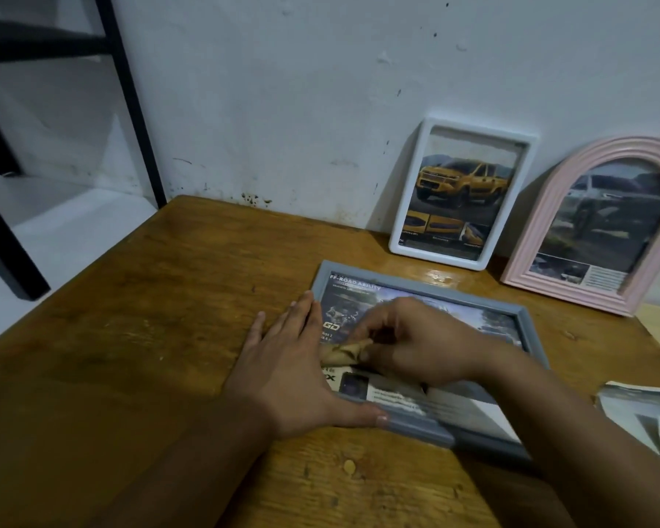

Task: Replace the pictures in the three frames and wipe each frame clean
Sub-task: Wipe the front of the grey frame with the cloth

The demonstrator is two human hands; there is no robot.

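A grey frame lies flat on the wooden table, with a printed car page inside it. My left hand rests flat against the frame's left edge, thumb on its near corner. My right hand is over the glass, fingers closed on a crumpled tan cloth pressed to the picture. A white frame with a yellow truck picture leans on the wall behind. To its right, a pink arched frame with a pale car picture also leans there.
A stack of loose printed pages lies at the table's right edge. A black metal rack stands to the left, beside the white wall. The table's left half is bare wood.
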